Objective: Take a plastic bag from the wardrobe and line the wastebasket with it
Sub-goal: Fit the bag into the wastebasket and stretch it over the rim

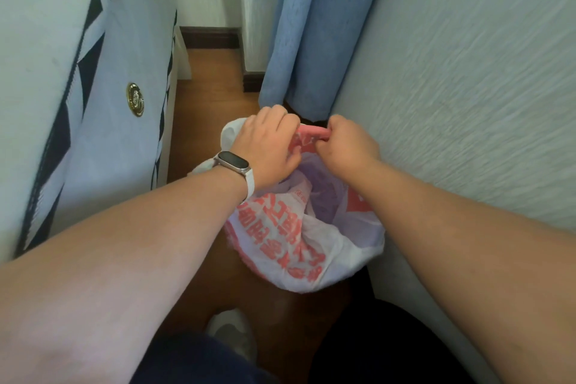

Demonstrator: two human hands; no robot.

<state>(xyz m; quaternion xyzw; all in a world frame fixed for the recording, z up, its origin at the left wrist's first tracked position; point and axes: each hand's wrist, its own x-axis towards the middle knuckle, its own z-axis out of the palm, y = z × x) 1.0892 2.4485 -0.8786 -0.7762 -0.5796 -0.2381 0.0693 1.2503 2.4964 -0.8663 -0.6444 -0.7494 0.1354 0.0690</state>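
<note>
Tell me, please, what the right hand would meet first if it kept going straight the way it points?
Probably the blue curtain: the right hand, gripping the bag at its far edge, points towards the curtain's hem just beyond, though depth is unclear.

Home bedroom, mattress (pixel 118 78) on its side, blue curtain (pixel 311 25), wooden floor (pixel 212 78), textured wallpaper (pixel 467 87)

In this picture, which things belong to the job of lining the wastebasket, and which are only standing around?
Belong to the job:
- plastic bag, white with red print, opened out
- pink rim, probably the wastebasket's
- left hand and right hand, both gripping at that rim

Only standing around:
- blue curtain
- mattress with gold badge
- watch
- wooden floor
</note>
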